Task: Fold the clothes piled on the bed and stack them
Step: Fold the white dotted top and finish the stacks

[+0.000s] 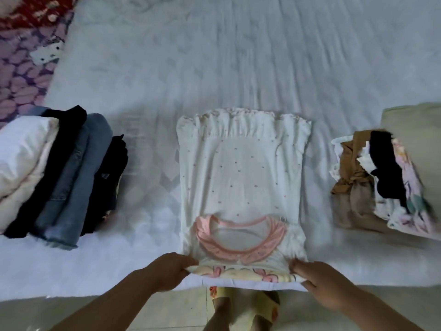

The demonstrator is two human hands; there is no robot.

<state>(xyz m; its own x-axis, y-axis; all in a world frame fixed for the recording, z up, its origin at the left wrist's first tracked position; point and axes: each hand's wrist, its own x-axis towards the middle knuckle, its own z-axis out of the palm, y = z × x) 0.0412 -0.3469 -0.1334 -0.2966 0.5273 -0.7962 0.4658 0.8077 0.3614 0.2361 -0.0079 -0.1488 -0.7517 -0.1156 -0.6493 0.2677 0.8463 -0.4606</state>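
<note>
far left edge: a purple patterned blanket (pixel 22 75) with a red floral cloth (pixel 35 10) above it, running off the frame's left side.
folded stack: a folded stack (pixel 59 173) of white, black, denim and dark pieces lies on the left of the bed (pixel 238 56), leaning like shingles; its near end stops short of the bed's near edge.
open room, left: a strip of bare sheet separates the stack from the white dress, free of clothes.
open room, far: beyond the ruffled hem the sheet runs wrinkled to the top of the frame.
left hand: the left hand (pixel 169 271) grasps the near left corner of the garment, fingers curled round the cloth at the bed's near edge.
white dress: the white dress (pixel 241 173) with small pink dots lies flat in the middle, sides folded in, ruffled hem far, pink collar (pixel 241 237) near; its near edge is lifted slightly between the two hands.
right hand: the right hand (pixel 319 280) grips the near right corner, fingers bent over the fabric.
below the bed edge: a yellow slipper (pixel 245 306) on the tiled floor (pixel 167 314).
unfolded pile: the unfolded pile (pixel 377 182) of brown, black and floral pieces sits right, apart from the dress.
far right edge: a beige pillow (pixel 417 139) behind the pile, cut by the frame.
</note>
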